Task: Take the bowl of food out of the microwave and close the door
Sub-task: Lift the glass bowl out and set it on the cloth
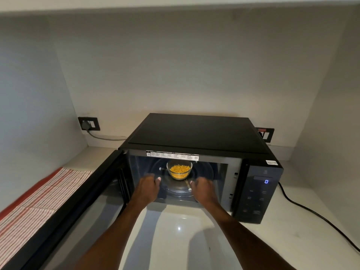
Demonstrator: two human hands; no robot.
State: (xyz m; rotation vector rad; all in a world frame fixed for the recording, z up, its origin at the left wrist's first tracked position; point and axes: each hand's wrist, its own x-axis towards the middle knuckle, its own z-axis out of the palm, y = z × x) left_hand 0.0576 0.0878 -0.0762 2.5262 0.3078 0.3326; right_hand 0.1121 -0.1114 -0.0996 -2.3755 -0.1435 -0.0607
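Observation:
A black microwave (196,133) stands on a white counter with its door (74,207) swung wide to the left. Inside, a small clear glass bowl (179,170) of yellow shredded food sits on the glass turntable (204,172). Both my hands are inside the cavity opening, a little short of the bowl. My left hand (148,187) is to the bowl's lower left and my right hand (202,187) to its lower right. Their fingers are apart and curled, holding nothing, and neither touches the bowl.
The control panel (259,195) on the microwave's right shows a blue digit. A red-striped cloth (33,203) lies on the counter at left, beyond the door. A black power cable (319,217) runs across the counter at right. Wall sockets (88,123) sit behind.

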